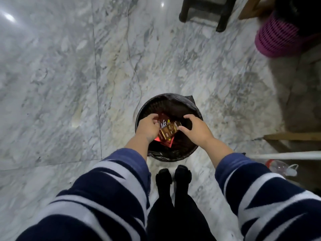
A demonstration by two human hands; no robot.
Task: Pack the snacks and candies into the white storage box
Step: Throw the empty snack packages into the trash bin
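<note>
Snack wrappers (167, 130) sit bunched between both hands, directly over the mouth of a round black bin (144, 108) lined w/ a black bag. Top piece is a brown/gold pack, white lettering at its upper-right end, too blurred to read. Behind it a dark red pack w/ big white script, not legible either. Red and yellow bits poke out underneath, toward the person.

Left hand (148, 126) has fingers curled round the left end of the bundle, gripping it. Right hand (196, 129) is at the right end: thumb tip touching the brown pack's corner, fingers arched above it over the bin; can't tell if they actually pinch. Both sleeves navy w/ white stripes.

No white storage box in view.

Bin stands on a grey-white marble floor (52, 84), just ahead of the person's black shoes (173, 176). A thin white cable (133, 70) runs down the floor to the bin's left rim. Wide bare floor to the left and ahead. Right side is crowded: pink mesh basket (276, 39) upper right, dark stool legs (220, 18) top centre, wooden furniture edge (291, 136) and a white pole (284, 155) right, clear plastic bottle (279, 167) below it.
</note>
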